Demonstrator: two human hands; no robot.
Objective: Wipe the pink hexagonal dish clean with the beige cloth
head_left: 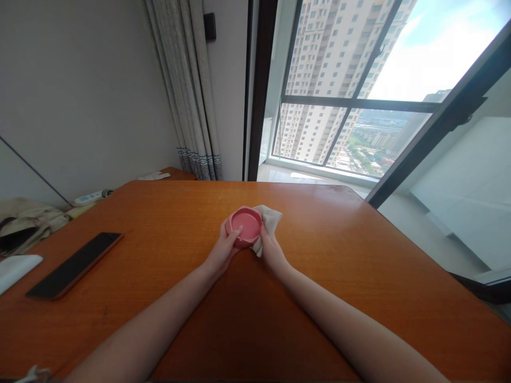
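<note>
A small pink dish point(248, 224) with a raised, angular rim is held up over the wooden table, its hollow side facing me. My left hand point(224, 246) grips it at the left, thumb over the rim and the other fingers hidden behind. At its right edge my right hand point(272, 249) is closed on a pale cloth point(270, 217), which is pressed against the dish's side. The cloth sticks out above and below the right fingers. Part of it is hidden behind the dish.
On the wooden table point(319, 276), a dark phone-like slab point(75, 266) lies at left, beside a white object point(18, 270). Past the left edge are a beige cloth bag point(30, 221) and a power strip point(88, 198). A curtain point(191, 90) and window stand beyond.
</note>
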